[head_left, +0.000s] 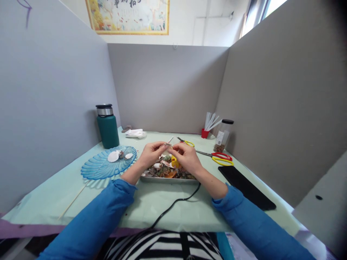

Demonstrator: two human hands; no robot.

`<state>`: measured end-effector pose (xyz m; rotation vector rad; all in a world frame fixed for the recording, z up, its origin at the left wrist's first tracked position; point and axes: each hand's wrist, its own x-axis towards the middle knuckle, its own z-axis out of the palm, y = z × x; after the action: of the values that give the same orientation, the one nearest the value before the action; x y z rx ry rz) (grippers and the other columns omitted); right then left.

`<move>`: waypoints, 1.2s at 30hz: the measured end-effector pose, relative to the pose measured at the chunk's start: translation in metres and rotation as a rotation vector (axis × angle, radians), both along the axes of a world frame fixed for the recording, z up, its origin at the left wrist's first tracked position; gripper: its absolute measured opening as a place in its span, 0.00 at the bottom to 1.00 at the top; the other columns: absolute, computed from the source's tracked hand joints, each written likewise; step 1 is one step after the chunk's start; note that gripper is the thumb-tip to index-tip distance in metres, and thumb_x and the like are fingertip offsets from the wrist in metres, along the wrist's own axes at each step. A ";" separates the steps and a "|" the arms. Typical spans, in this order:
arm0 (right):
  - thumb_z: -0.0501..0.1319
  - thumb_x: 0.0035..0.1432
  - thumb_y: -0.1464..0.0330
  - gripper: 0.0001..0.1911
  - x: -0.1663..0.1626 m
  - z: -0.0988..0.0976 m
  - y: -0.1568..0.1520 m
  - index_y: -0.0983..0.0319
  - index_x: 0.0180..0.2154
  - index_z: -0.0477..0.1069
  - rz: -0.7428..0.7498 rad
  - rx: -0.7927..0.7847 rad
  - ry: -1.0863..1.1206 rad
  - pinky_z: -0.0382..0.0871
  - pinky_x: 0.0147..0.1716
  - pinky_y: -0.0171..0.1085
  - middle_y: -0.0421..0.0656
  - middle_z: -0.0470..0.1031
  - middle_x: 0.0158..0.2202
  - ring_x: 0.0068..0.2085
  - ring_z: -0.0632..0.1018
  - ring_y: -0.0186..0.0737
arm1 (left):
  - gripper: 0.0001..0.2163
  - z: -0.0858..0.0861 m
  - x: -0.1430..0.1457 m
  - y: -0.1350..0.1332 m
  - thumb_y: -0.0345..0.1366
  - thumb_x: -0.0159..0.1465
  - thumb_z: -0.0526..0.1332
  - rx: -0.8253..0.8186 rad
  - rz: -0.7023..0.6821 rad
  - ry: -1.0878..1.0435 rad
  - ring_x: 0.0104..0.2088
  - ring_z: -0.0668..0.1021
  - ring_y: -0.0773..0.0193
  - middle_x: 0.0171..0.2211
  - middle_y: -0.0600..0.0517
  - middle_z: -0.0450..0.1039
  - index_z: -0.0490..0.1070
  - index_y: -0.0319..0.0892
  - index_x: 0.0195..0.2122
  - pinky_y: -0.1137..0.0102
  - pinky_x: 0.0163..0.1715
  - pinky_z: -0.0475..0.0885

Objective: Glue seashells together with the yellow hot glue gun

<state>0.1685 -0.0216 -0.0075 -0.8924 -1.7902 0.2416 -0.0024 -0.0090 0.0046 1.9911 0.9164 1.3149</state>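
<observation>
Both hands are raised together over a metal tray (151, 178) filled with mixed seashells. My left hand (151, 153) is closed, its fingertips pinching a small object at its tip that is too small to name. My right hand (187, 157) is also closed, fingers curled round a yellow glue-gun-like tool (175, 161), with a thin pale stick (170, 140) rising between the two hands. A black cable (173, 204) runs from under the right hand toward me.
A blue glass shell-shaped dish (100, 168) with a few shells lies at left, a green flask (107, 126) behind it. Scissors (221, 158), small snips (187, 142), a jar (223, 135), a red cup (205, 133) and a black phone (245, 187) are at right. Grey partitions enclose the desk.
</observation>
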 end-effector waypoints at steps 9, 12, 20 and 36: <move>0.58 0.59 0.64 0.08 0.000 0.003 -0.007 0.61 0.34 0.71 -0.105 0.212 -0.080 0.67 0.32 0.34 0.43 0.75 0.31 0.30 0.74 0.35 | 0.14 -0.006 0.000 0.001 0.46 0.61 0.56 -0.023 -0.073 0.051 0.21 0.74 0.68 0.25 0.55 0.70 0.70 0.41 0.37 0.75 0.20 0.68; 0.57 0.60 0.65 0.08 0.000 0.004 -0.009 0.61 0.36 0.72 -0.100 0.245 -0.107 0.67 0.34 0.34 0.43 0.75 0.32 0.33 0.74 0.36 | 0.15 -0.006 0.001 0.000 0.46 0.61 0.56 -0.071 -0.142 0.012 0.25 0.77 0.65 0.29 0.53 0.73 0.70 0.40 0.40 0.73 0.24 0.73; 0.56 0.61 0.66 0.08 0.002 0.002 -0.010 0.61 0.35 0.72 -0.080 0.286 -0.132 0.66 0.35 0.35 0.44 0.75 0.33 0.35 0.74 0.38 | 0.14 -0.005 0.000 -0.002 0.45 0.61 0.57 -0.053 -0.145 0.013 0.22 0.76 0.66 0.22 0.54 0.71 0.72 0.39 0.38 0.72 0.24 0.73; 0.56 0.62 0.65 0.08 0.004 0.001 -0.008 0.61 0.34 0.71 -0.066 0.359 -0.125 0.66 0.34 0.36 0.44 0.75 0.31 0.33 0.74 0.37 | 0.16 -0.004 -0.001 -0.003 0.47 0.61 0.56 -0.033 -0.128 0.066 0.21 0.75 0.67 0.23 0.54 0.71 0.72 0.39 0.37 0.74 0.22 0.71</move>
<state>0.1730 -0.0300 -0.0066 -0.7181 -1.8388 -0.1783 -0.0037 -0.0121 0.0010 2.0427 0.8210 1.1632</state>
